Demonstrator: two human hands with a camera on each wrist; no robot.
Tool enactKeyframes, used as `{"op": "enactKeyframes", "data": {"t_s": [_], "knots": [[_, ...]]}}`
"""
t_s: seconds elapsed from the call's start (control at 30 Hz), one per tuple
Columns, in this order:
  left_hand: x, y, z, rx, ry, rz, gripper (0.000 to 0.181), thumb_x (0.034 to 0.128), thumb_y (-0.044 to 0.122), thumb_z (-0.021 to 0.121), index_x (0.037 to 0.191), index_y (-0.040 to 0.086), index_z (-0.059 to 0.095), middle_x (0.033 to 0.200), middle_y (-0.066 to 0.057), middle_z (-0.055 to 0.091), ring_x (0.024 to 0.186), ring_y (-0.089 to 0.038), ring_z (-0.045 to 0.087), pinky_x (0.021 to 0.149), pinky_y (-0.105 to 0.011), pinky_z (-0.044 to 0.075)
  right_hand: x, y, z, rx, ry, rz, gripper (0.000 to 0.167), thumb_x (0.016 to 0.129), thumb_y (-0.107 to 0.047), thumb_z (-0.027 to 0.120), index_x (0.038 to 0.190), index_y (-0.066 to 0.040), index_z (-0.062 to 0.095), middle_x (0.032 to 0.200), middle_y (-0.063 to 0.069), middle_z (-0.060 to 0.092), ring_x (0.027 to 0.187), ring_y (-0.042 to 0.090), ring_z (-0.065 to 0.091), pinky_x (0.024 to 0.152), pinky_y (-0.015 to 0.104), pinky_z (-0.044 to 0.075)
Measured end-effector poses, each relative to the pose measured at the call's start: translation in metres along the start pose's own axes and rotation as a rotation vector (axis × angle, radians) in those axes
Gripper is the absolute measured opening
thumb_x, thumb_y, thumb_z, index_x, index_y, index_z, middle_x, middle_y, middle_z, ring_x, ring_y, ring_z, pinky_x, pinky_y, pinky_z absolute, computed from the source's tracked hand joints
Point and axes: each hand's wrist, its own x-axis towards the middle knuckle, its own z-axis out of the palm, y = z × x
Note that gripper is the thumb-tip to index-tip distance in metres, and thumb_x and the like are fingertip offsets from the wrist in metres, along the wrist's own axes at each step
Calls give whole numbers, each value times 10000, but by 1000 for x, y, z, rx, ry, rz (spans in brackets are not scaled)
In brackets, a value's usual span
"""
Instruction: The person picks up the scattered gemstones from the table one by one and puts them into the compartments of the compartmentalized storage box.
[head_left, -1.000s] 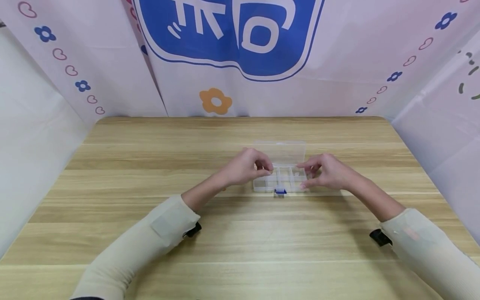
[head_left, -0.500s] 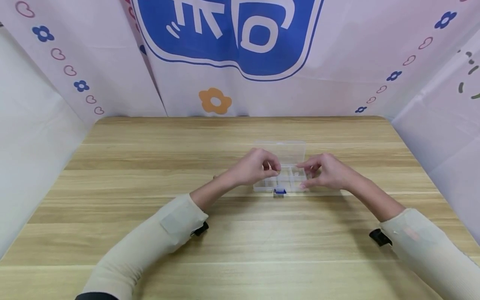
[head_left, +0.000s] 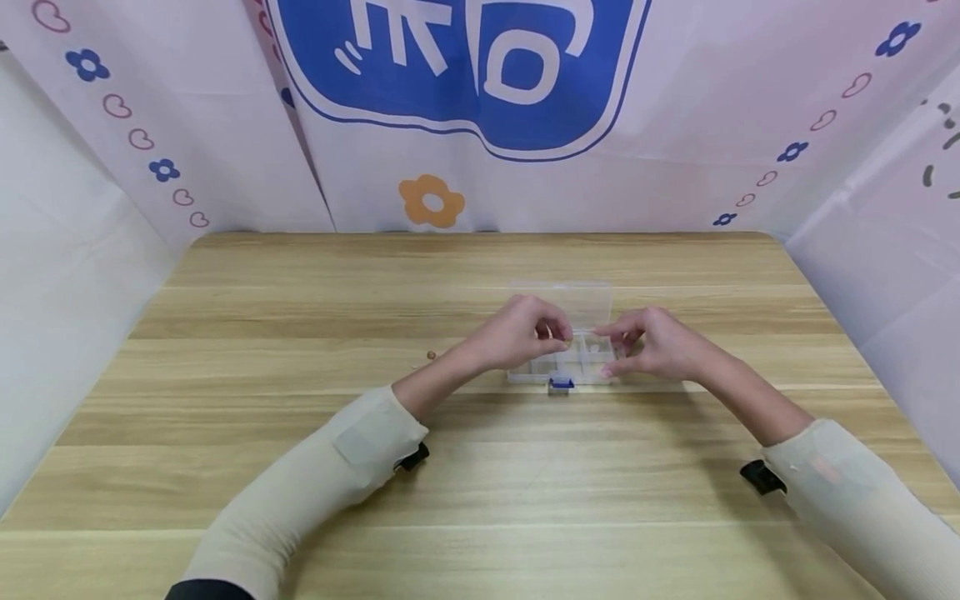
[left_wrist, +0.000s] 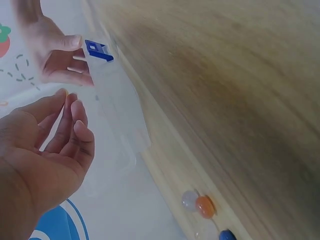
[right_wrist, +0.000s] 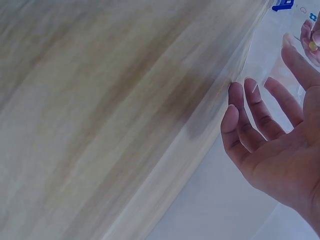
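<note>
A clear compartment box point(head_left: 542, 367) lies on the table, its transparent lid point(head_left: 588, 304) raised at the back and a blue clasp point(head_left: 560, 383) at the front. Over its middle compartments, my left hand point(head_left: 517, 333) pinches a small yellow bead point(right_wrist: 313, 46) between thumb and fingertips. My right hand point(head_left: 656, 343) holds the box's right end, thumb toward the front and forefinger toward the back. Something small and pale shows in the right compartments, too faint to name. In the left wrist view, an orange bead point(left_wrist: 204, 206), a clear bead point(left_wrist: 190, 200) and a blue bead point(left_wrist: 227, 235) lie on the wood.
The wooden table point(head_left: 480, 483) reaches back to a printed cloth point(head_left: 645, 183). Loose beads lie left of the box, partly behind the left forearm point(head_left: 442, 375). White cloth also hangs at both sides.
My left hand has moved right across the box with the bead, from the left compartments toward the middle. An orange bead behind the forearm has come into sight. My right hand stays put.
</note>
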Motion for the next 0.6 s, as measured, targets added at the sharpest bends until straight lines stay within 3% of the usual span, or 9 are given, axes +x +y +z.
{"op": "enactKeyframes", "data": {"t_s": [0.33,0.6], "knots": [[9,6,9,20,-1,-38,35,934,38,766,955,16,782,919,-80,766,823,-166,697,709,-182,544,-1,0,-1,3,13,-4,552,804,-143,911,1267,66,695,866,46,680,844,217,640,822,435,577],[15,7,16,16,-16,-13,38,945,45,756,956,21,784,926,-82,771,822,-160,702,705,-180,544,0,3,0,-2,8,-3,553,802,-133,910,1274,58,695,854,30,670,833,212,626,824,424,571]]}}
